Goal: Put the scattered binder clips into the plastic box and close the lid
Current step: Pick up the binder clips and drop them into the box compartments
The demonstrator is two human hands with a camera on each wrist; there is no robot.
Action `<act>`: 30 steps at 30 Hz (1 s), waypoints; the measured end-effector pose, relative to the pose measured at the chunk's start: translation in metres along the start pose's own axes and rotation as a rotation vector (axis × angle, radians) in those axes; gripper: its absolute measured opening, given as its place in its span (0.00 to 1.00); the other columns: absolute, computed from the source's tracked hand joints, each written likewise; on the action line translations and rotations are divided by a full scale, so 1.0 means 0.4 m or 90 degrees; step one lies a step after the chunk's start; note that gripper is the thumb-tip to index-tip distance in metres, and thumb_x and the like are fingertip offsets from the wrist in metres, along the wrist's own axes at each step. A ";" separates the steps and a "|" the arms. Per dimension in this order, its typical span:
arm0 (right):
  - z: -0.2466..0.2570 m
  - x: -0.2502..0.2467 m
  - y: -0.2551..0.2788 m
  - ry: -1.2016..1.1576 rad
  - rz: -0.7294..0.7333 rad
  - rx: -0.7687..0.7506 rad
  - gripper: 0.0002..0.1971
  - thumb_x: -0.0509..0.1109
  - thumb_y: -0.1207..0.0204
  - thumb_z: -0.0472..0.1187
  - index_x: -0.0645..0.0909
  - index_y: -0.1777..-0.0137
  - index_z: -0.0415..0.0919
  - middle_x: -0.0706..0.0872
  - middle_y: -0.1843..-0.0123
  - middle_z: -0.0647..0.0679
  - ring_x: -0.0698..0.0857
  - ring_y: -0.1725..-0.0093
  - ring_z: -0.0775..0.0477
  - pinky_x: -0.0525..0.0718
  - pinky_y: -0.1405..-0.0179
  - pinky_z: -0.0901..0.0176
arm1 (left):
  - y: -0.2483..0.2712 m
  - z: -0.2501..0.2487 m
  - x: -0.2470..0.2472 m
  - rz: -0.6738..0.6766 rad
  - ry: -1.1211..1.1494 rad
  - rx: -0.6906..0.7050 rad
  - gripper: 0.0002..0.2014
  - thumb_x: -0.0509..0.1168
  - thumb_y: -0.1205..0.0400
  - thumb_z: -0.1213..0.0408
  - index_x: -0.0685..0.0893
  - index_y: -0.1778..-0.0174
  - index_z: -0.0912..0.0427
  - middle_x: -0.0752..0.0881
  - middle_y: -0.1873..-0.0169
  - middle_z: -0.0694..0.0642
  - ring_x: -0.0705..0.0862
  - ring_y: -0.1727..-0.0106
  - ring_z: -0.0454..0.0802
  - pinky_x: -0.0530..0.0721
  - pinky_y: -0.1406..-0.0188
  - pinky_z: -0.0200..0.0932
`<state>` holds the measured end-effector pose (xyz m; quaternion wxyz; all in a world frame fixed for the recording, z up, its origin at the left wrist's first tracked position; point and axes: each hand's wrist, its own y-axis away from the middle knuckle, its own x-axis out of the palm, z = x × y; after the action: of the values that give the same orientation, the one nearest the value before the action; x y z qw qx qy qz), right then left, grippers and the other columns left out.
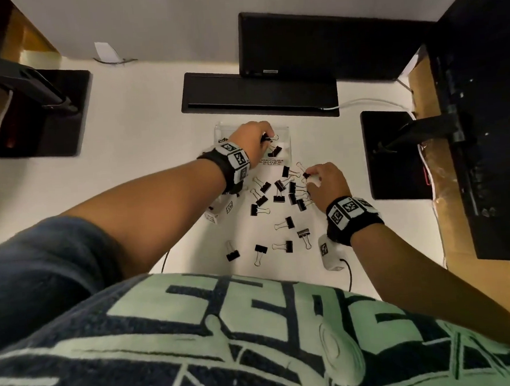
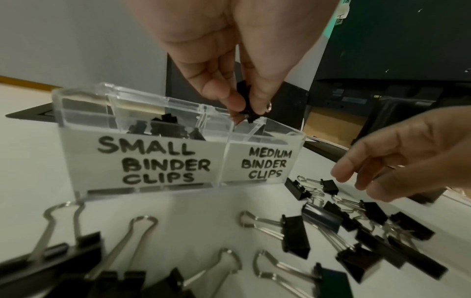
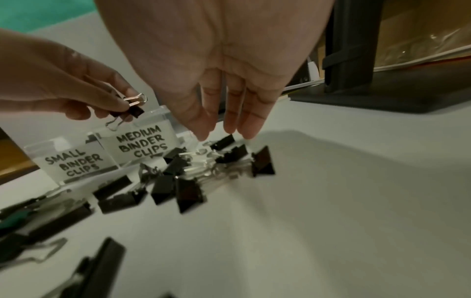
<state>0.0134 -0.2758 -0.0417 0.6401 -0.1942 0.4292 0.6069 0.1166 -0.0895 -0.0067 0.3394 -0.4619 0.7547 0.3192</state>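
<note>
**Clip held over the medium compartment, right hand at the pile**

A black binder clip [image 3: 132, 109] is pinched between the thumb and fingertips of the left hand [image 1: 252, 142], its wire handles sticking out past the fingers. It is held above the clear plastic box [image 2: 178, 161], over the compartment labelled "MEDIUM BINDER CLIPS" [image 2: 266, 165]. Beside it, the compartment labelled "SMALL BINDER CLIPS" [image 2: 155, 161] already holds several black clips. The box stands open on the white table [image 1: 156, 169]; its lid cannot be made out clearly.

The right hand [image 1: 328, 185] is lowered onto the far edge of the scattered binder clips [image 1: 278, 197], fingers extended downward with their tips at a small clip; whether that clip is actually gripped cannot be told. The pile lies just in front of the box, with a few clips strewn nearer the person.
</note>
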 end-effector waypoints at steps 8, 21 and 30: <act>0.004 0.026 0.046 0.060 0.085 -0.069 0.21 0.70 0.27 0.38 0.76 0.33 0.39 0.75 0.32 0.43 0.71 0.32 0.43 0.71 0.35 0.58 | 0.094 -0.007 0.046 0.022 -0.016 0.047 0.09 0.64 0.20 0.66 0.80 0.44 0.56 0.79 0.45 0.55 0.81 0.49 0.50 0.84 0.41 0.49; 0.057 0.084 0.087 0.110 0.099 -0.056 0.22 0.66 0.27 0.28 0.74 0.33 0.39 0.71 0.32 0.41 0.76 0.36 0.40 0.80 0.39 0.52 | 0.250 0.023 0.171 0.135 -0.120 -0.067 0.13 0.60 0.18 0.62 0.73 0.38 0.54 0.75 0.44 0.59 0.83 0.52 0.61 0.82 0.58 0.50; 0.070 0.086 0.091 0.116 0.138 -0.122 0.13 0.60 0.31 0.22 0.77 0.52 0.38 0.81 0.48 0.44 0.76 0.46 0.40 0.77 0.53 0.51 | 0.259 0.030 0.170 0.139 -0.111 -0.058 0.14 0.59 0.18 0.66 0.73 0.37 0.56 0.75 0.39 0.59 0.80 0.43 0.61 0.83 0.53 0.55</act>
<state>-0.0158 -0.2263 -0.0432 0.5078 -0.2610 0.4442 0.6904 0.0011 -0.0743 -0.0510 0.3452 -0.3626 0.7530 0.4270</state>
